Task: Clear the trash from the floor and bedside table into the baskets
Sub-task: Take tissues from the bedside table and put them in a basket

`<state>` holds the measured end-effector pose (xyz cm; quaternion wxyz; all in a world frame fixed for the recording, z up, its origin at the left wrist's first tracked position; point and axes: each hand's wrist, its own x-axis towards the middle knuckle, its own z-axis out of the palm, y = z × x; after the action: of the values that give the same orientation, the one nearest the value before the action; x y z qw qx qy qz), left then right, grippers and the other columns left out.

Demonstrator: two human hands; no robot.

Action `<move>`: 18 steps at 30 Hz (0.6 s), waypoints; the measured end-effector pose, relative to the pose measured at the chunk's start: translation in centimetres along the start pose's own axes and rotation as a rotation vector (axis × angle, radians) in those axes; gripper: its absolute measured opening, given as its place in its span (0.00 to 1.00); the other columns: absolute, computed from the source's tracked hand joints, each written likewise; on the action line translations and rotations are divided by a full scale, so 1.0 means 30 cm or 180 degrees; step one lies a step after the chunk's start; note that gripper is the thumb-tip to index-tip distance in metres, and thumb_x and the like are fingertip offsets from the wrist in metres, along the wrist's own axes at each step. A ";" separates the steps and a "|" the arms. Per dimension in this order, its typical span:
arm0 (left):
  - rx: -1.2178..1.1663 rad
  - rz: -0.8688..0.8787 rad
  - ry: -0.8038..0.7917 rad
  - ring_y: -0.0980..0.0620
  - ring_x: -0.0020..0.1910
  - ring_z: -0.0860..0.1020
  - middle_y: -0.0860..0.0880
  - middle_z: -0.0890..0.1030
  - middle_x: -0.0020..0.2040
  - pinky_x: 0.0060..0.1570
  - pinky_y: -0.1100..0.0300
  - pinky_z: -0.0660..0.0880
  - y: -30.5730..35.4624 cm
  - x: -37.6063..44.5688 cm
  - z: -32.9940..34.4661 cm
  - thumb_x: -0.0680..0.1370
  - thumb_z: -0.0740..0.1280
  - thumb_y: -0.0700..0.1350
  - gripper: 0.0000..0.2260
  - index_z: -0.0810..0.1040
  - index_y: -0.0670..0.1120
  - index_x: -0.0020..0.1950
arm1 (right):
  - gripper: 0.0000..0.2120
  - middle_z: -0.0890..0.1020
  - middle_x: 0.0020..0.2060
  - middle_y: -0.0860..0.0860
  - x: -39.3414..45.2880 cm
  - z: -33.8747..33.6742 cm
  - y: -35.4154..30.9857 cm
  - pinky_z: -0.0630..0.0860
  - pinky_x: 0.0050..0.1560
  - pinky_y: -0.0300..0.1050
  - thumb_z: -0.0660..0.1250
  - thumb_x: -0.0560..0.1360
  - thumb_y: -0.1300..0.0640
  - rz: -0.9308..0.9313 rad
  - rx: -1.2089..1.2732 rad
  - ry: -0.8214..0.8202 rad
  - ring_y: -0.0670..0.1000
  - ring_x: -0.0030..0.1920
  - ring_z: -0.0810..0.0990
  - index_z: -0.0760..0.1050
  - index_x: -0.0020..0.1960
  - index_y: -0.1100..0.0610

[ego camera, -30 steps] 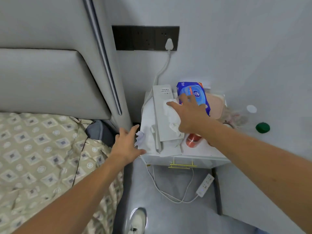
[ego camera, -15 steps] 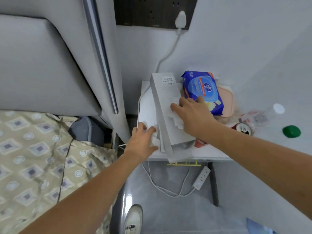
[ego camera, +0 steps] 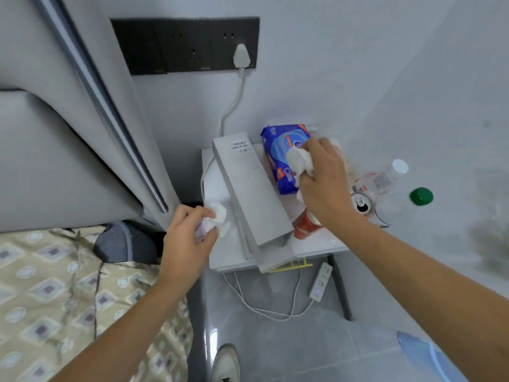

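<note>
My left hand (ego camera: 187,235) grips a crumpled white tissue (ego camera: 217,217) at the left edge of the white bedside table (ego camera: 231,252). My right hand (ego camera: 325,186) holds a second crumpled tissue (ego camera: 298,161) lifted above a blue wipes pack (ego camera: 278,153). A long white box (ego camera: 253,188) lies across the table between my hands. A red can (ego camera: 304,227) lies on its side beneath my right wrist. An open drink can (ego camera: 362,204), a clear plastic bottle (ego camera: 382,180) with a white cap and a green cap (ego camera: 421,196) are to the right of the table.
A padded headboard (ego camera: 55,150) and a bed with a patterned cover (ego camera: 55,299) fill the left. A black socket panel (ego camera: 187,45) holds a white plug whose cord drops behind the table. A power strip (ego camera: 321,282) hangs below the table. My shoe (ego camera: 225,365) stands on the grey floor.
My right hand has lifted its tissue off the white box and moved right, over the wipes pack. My left hand has closed around the tissue at the table's left edge.
</note>
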<state>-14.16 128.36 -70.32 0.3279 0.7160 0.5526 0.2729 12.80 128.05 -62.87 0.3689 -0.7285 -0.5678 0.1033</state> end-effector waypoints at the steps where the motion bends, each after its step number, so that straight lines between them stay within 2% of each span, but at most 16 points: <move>1: -0.0102 0.0013 -0.0023 0.60 0.51 0.76 0.53 0.74 0.51 0.49 0.73 0.71 0.041 -0.013 -0.016 0.75 0.74 0.38 0.11 0.80 0.52 0.52 | 0.12 0.73 0.43 0.51 -0.017 -0.044 0.000 0.59 0.36 0.40 0.60 0.67 0.71 0.0156 0.0111 0.0060 0.52 0.41 0.68 0.72 0.48 0.60; 3: -0.0221 0.0178 -0.0157 0.58 0.52 0.77 0.53 0.74 0.52 0.49 0.67 0.74 0.141 -0.037 -0.032 0.75 0.75 0.38 0.12 0.80 0.53 0.52 | 0.11 0.73 0.38 0.47 -0.069 -0.132 -0.001 0.63 0.35 0.32 0.59 0.67 0.70 0.0329 0.0325 0.0040 0.47 0.40 0.72 0.70 0.45 0.56; 4: -0.0259 0.0317 -0.0221 0.57 0.52 0.77 0.53 0.74 0.52 0.48 0.67 0.73 0.195 -0.049 -0.030 0.75 0.75 0.38 0.12 0.81 0.53 0.52 | 0.12 0.73 0.37 0.44 -0.103 -0.175 0.000 0.64 0.36 0.31 0.58 0.67 0.69 0.0345 0.0377 -0.0001 0.42 0.39 0.72 0.69 0.45 0.55; 5: -0.0310 0.0450 -0.0290 0.55 0.51 0.77 0.53 0.74 0.52 0.47 0.65 0.73 0.252 -0.064 -0.022 0.75 0.75 0.37 0.12 0.81 0.52 0.52 | 0.11 0.73 0.36 0.44 -0.141 -0.214 0.007 0.64 0.37 0.33 0.58 0.66 0.68 0.0393 0.0384 -0.0052 0.41 0.39 0.72 0.68 0.45 0.54; 7: -0.0413 0.0725 -0.0447 0.52 0.51 0.78 0.53 0.75 0.52 0.44 0.61 0.73 0.375 -0.107 0.009 0.74 0.75 0.36 0.12 0.81 0.51 0.52 | 0.10 0.74 0.37 0.48 -0.230 -0.288 0.036 0.63 0.37 0.40 0.60 0.67 0.67 0.0535 0.0400 -0.0100 0.46 0.38 0.70 0.69 0.45 0.56; 10: -0.0472 0.1229 -0.0565 0.53 0.51 0.77 0.52 0.74 0.53 0.41 0.58 0.74 0.560 -0.201 0.097 0.73 0.75 0.34 0.13 0.81 0.49 0.52 | 0.14 0.73 0.42 0.44 -0.400 -0.405 0.101 0.66 0.41 0.35 0.60 0.69 0.67 0.0695 0.0564 -0.0070 0.42 0.40 0.70 0.70 0.50 0.52; 11: -0.0493 0.1378 -0.0597 0.53 0.51 0.77 0.52 0.74 0.53 0.40 0.58 0.75 0.617 -0.244 0.133 0.73 0.75 0.34 0.13 0.81 0.49 0.52 | 0.13 0.73 0.43 0.45 -0.469 -0.448 0.117 0.67 0.42 0.36 0.59 0.69 0.65 0.0739 0.0575 -0.0057 0.43 0.40 0.70 0.70 0.51 0.53; 13: -0.0550 0.1666 -0.0681 0.53 0.50 0.77 0.51 0.74 0.52 0.37 0.57 0.75 0.721 -0.357 0.219 0.72 0.75 0.33 0.13 0.81 0.47 0.52 | 0.10 0.72 0.42 0.46 -0.632 -0.541 0.161 0.66 0.40 0.41 0.58 0.68 0.61 0.0874 0.0598 -0.0053 0.44 0.39 0.70 0.69 0.48 0.51; 14: -0.0570 0.1802 -0.0727 0.53 0.49 0.77 0.50 0.74 0.52 0.36 0.56 0.74 0.766 -0.427 0.268 0.72 0.75 0.32 0.13 0.81 0.46 0.52 | 0.09 0.71 0.40 0.44 -0.728 -0.593 0.180 0.64 0.38 0.39 0.58 0.68 0.58 0.0941 0.0662 -0.0050 0.43 0.38 0.70 0.67 0.46 0.47; 16: -0.0600 0.2030 -0.0871 0.52 0.47 0.76 0.49 0.74 0.51 0.35 0.57 0.73 0.850 -0.599 0.373 0.71 0.74 0.33 0.11 0.81 0.44 0.51 | 0.11 0.68 0.39 0.43 -0.941 -0.704 0.228 0.63 0.36 0.37 0.61 0.70 0.58 0.1067 0.0746 -0.0015 0.42 0.37 0.70 0.63 0.44 0.44; 18: -0.0625 0.2166 -0.1139 0.54 0.47 0.76 0.49 0.74 0.51 0.36 0.62 0.73 0.920 -0.812 0.485 0.71 0.73 0.36 0.09 0.81 0.43 0.50 | 0.13 0.69 0.40 0.45 -1.197 -0.825 0.285 0.64 0.37 0.38 0.65 0.72 0.61 0.1317 0.0773 0.0034 0.45 0.38 0.69 0.64 0.46 0.47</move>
<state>7.85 97.48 -58.99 0.3767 0.8597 0.1892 0.2885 21.33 84.50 -60.64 0.4279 -0.7802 -0.3879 0.2404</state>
